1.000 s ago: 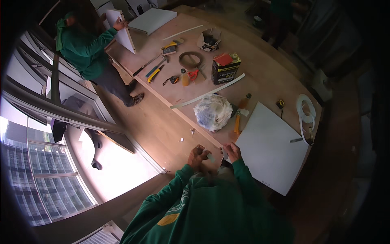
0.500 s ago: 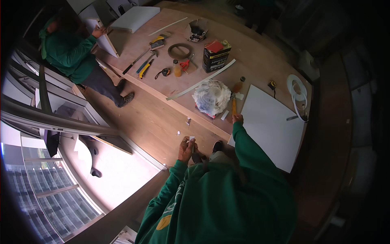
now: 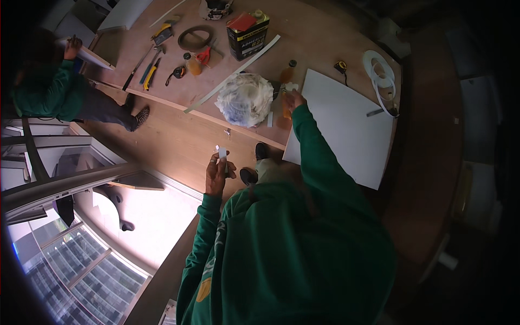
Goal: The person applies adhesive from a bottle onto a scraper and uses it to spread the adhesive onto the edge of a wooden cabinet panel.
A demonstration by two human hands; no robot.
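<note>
Pinching white strip (image 3: 222,153) in left hand (image 3: 216,173): grip lightly, avoid creasing. At orange handle (image 3: 286,112) with right hand (image 3: 294,101); cannot tell grip.

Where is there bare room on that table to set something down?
The white panel in its middle, between the right sleeve and white coil; also the tabletop between the dark can and the tape measure near the panel. It is crowded around the right hand, beside the white bundle and amber bottle.
</note>
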